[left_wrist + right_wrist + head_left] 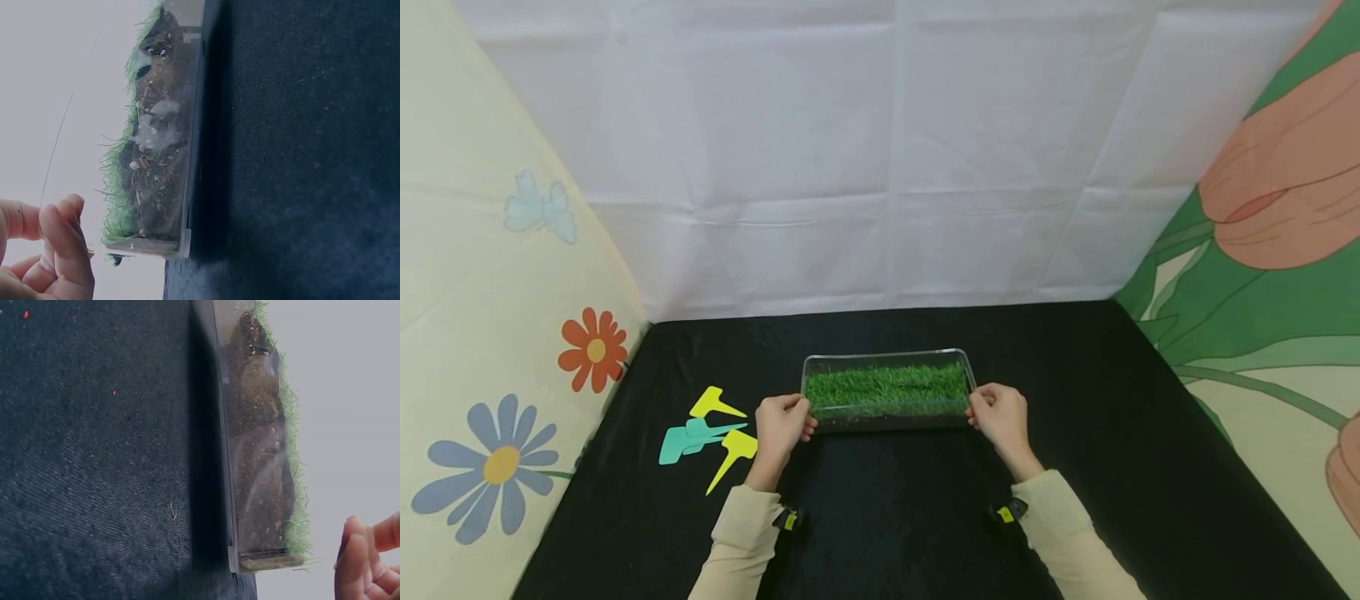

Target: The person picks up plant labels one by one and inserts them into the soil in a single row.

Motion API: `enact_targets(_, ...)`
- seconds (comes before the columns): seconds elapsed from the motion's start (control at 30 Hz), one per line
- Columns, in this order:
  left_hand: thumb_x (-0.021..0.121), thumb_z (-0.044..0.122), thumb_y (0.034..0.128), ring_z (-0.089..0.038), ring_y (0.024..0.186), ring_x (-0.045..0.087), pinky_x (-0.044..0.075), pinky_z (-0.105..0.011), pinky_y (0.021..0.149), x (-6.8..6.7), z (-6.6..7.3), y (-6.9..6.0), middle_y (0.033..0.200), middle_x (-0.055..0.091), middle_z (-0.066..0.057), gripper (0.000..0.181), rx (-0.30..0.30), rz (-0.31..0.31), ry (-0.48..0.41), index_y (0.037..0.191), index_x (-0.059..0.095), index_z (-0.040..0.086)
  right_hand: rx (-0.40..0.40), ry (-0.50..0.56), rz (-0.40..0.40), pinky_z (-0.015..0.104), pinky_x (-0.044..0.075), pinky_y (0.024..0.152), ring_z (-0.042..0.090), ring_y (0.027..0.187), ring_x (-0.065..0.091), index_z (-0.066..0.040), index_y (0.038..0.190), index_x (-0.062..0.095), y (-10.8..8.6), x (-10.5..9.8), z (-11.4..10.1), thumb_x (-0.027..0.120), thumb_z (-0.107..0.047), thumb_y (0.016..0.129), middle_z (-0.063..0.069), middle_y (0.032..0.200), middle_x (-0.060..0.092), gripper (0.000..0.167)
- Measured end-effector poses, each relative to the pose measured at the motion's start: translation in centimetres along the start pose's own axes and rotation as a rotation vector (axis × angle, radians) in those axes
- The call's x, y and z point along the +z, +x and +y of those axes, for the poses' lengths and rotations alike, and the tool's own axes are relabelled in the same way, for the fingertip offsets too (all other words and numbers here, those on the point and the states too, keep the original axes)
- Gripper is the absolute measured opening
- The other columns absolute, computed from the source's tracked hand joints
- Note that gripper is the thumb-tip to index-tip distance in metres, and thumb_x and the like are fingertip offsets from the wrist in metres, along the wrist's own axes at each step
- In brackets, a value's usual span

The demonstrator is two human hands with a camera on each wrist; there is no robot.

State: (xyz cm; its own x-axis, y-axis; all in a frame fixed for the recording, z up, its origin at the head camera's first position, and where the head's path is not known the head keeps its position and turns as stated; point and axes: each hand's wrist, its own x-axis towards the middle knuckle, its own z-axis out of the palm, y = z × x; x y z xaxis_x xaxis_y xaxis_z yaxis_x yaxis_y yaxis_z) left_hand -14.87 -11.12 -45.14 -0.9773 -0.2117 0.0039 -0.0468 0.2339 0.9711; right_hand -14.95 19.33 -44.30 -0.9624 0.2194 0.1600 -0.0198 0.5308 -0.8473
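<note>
Here you are, both arms out over the black desk [1150,467], and the clear box [891,423] sits right between your hands, around the middle of the desk! Left grip [782,423] pinches the rim near its left end, right grip [1002,414] pinches it near the right, thumb against fingers on each. Whether the base bears fully on the cloth, you can't quite tell. The step looks like steadying or placing this box, and it calls for matched hands: equal pressure, both ends level, slow moves, because that thin wall could flex and the soil [156,187] could slide. And look at the lie of it: long axis running left to right across your front, nearly in line with the far desk edge, right end a shade farther off, open top up, grass [887,385] pointing skyward. Off beyond your left grip, yellow tags [713,404] and turquoise tags [677,444] lie flat!
</note>
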Motion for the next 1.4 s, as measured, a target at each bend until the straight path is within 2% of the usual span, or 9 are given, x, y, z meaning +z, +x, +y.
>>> enact_targets(0.63,0.052,0.002,0.0851,-0.014,0.043,0.055,0.045,-0.024,0.039,-0.1,0.0,-0.8,0.056,0.061,-0.011,0.024,-0.016,-0.013,-0.016,0.101,0.064,-0.012,0.010,-0.021,-0.001,0.024,0.045,0.041,0.015,0.044,0.056,0.008,0.080,0.065,-0.6,-0.1,0.1,0.052,0.001,0.080,0.009,0.057,0.061,0.015)
enact_targets(1.0,0.051,0.002,0.0858,-0.012,0.043,0.054,0.045,-0.024,0.040,0.0,-0.6,-0.9,0.057,0.061,-0.010,0.024,-0.031,-0.025,-0.016,0.102,0.063,-0.012,0.016,-0.038,0.000,0.024,0.045,0.041,0.016,0.045,0.056,0.007,0.079,0.066,-1.0,0.0,0.5,0.052,0.001,0.080,0.009,0.057,0.061,0.015)
enact_targets(1.4,0.052,0.003,0.0847,-0.015,0.043,0.054,0.046,-0.025,0.040,0.3,-1.2,-1.3,0.057,0.060,-0.010,0.024,-0.041,-0.004,-0.015,0.099,0.065,-0.010,0.024,-0.036,0.007,0.023,0.045,0.042,0.015,0.045,0.057,0.007,0.082,0.066,-1.3,0.0,0.8,0.052,0.001,0.080,0.009,0.058,0.062,0.015)
